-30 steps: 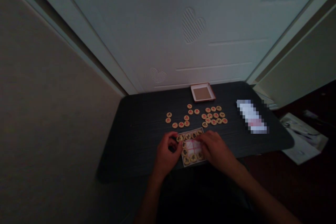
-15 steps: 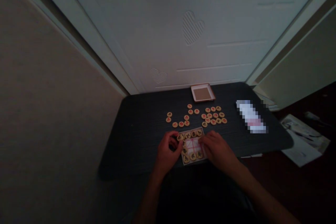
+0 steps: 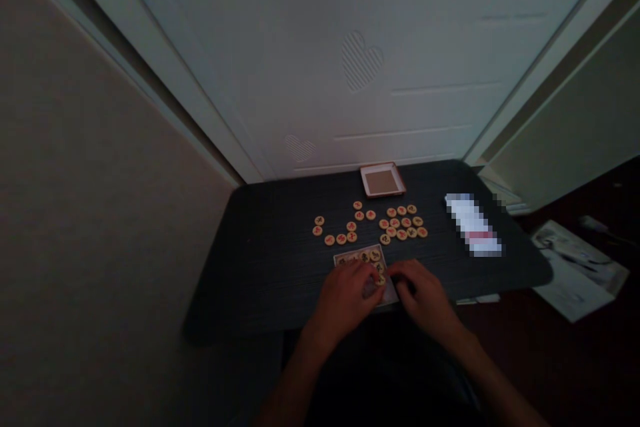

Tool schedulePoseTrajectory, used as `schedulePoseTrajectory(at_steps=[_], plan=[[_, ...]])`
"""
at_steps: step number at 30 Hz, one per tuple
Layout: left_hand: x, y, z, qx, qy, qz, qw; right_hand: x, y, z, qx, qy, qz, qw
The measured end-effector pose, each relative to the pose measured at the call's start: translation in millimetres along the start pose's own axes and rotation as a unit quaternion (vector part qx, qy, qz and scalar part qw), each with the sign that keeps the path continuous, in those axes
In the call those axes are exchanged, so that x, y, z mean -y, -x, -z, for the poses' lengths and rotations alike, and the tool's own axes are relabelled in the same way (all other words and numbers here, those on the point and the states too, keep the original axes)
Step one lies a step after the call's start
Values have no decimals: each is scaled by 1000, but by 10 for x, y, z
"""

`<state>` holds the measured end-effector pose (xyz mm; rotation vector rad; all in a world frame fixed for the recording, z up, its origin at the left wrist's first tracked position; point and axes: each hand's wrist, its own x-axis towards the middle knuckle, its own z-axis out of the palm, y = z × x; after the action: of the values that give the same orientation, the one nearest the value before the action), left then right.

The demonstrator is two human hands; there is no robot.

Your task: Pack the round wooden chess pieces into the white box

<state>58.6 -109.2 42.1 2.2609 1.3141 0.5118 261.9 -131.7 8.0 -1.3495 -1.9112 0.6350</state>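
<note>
A shallow box point(image 3: 391, 295) with a pale rim lies near the table's front edge, with round Chinese chess pieces point(image 3: 375, 255) along its far and right sides. My left hand point(image 3: 347, 297) reaches over the box, thumb and fingers closed around one chess piece point(image 3: 381, 279) near the right side. That hand covers most of the box's left and middle. My right hand point(image 3: 425, 299) is curled at the box's right rim, its fingertips against the edge. Beyond the box, loose chess pieces point(image 3: 401, 234) with red or dark characters lie flat on the table.
The dark table point(image 3: 260, 247) stands against a white panel point(image 3: 280, 47) with heart reliefs. A shallow tray or lid point(image 3: 367, 188) lies at the back. On the right is a blurred-out pale object point(image 3: 473, 223). A white open box point(image 3: 575, 280) sits lower, beyond the table's right edge.
My left hand has moved right, from the box's left side across its middle to the right side. Pieces now line that right side. My right hand has shifted slightly right, off the box's inside.
</note>
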Motion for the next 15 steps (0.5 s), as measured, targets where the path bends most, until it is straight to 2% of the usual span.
schedulePoseTrajectory(at_steps=[3, 8, 15], plan=[[-34, -55, -62, 20, -16, 11, 1000, -50, 31, -60, -17, -32, -7, 999], [-32, -73, -70, 38, 18, 47, 998, -126, 48, -100, -31, -57, -10, 998], [-37, -45, -59, 32, 31, 104, 994, -148, 42, -89, -19, -65, -23, 997]])
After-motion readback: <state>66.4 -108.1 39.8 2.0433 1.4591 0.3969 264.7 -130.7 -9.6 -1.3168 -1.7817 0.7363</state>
